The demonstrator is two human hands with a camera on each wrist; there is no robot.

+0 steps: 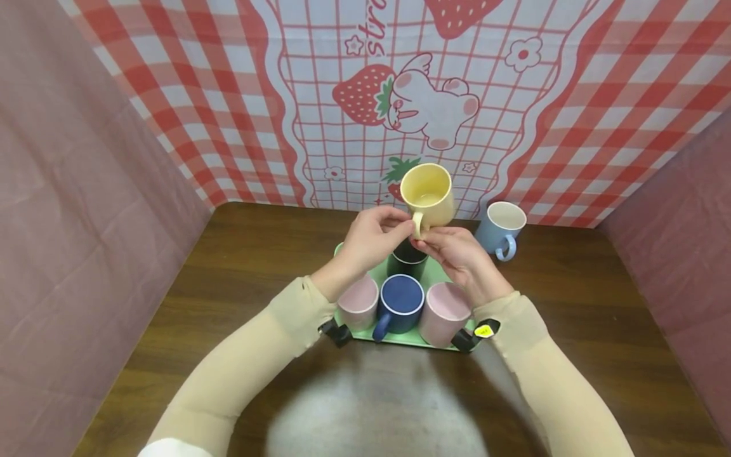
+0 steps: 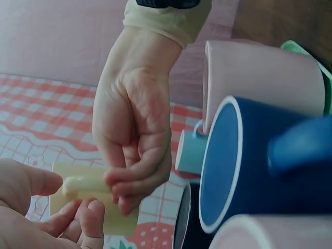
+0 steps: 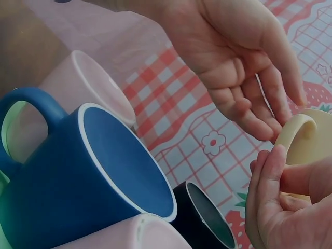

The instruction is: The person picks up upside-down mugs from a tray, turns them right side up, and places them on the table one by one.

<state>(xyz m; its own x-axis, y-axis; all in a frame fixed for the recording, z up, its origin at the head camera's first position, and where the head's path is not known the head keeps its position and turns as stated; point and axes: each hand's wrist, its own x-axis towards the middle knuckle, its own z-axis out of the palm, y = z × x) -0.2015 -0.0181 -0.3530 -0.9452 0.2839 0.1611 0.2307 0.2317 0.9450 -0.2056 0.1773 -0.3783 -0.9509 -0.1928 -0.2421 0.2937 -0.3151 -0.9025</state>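
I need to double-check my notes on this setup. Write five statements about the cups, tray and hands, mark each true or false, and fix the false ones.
1. The right hand holds the yellow cup. True.
2. The light blue cup stands on the tray. False: it stands on the table.
3. The dark blue cup stands between the left pink cup and the right pink cup. True.
4. The black cup is nearer the person than the dark blue cup. False: it is farther away.
5. The tray is green. True.
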